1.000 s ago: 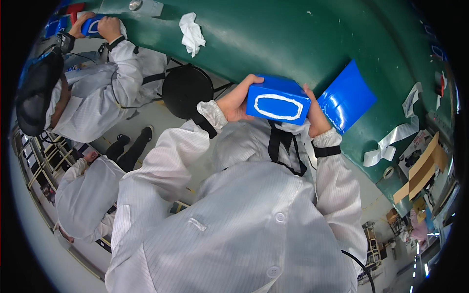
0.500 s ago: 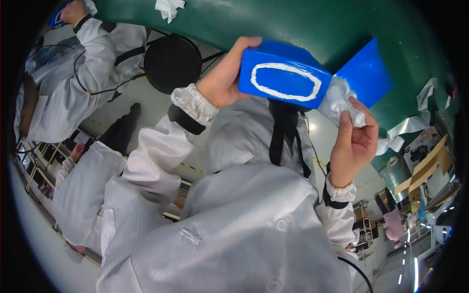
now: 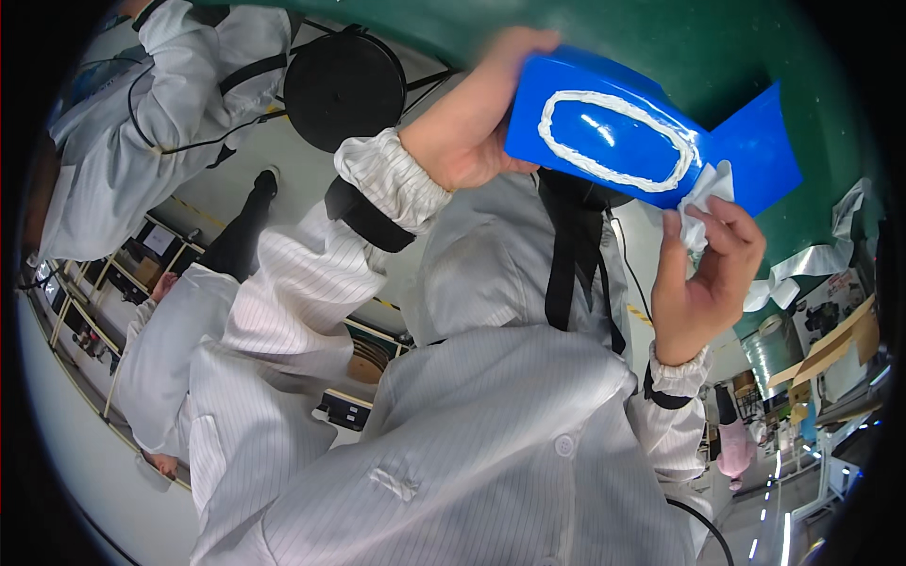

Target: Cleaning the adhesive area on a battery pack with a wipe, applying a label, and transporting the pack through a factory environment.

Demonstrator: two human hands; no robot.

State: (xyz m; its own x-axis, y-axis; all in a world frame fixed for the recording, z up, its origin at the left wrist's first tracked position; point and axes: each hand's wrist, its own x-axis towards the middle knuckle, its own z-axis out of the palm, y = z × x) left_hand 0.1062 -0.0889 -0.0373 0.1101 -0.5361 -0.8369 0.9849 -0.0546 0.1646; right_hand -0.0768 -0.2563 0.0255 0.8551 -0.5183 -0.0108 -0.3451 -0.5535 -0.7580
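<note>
Two bare hands are at work on a blue box (image 3: pixel 613 141), which is held tilted, its right end lower than its left, near the edge of a green table (image 3: pixel 661 38). A rough white oval ring (image 3: pixel 683 166) runs around the box's near face. The left hand (image 3: pixel 477 127) has hold of the box's left end, its fingers opened about as wide as that end, one over the top corner and others bent below, partly hidden. The right hand (image 3: pixel 708 278) is just beyond the box's lower right corner, thumb and fingertips nearly closed on a crumpled white tissue (image 3: pixel 703 193), which appears to touch that corner.

Just right of the box, partly behind it, is a flat blue sheet (image 3: pixel 760 141). Farther right and lower than the box lie shiny white strips (image 3: pixel 802 264), with an opened cardboard box (image 3: pixel 830 344) below them. Left of the blue box stands a round black stool (image 3: pixel 344 90); beyond that is a co-worker's white sleeve (image 3: pixel 179 94).
</note>
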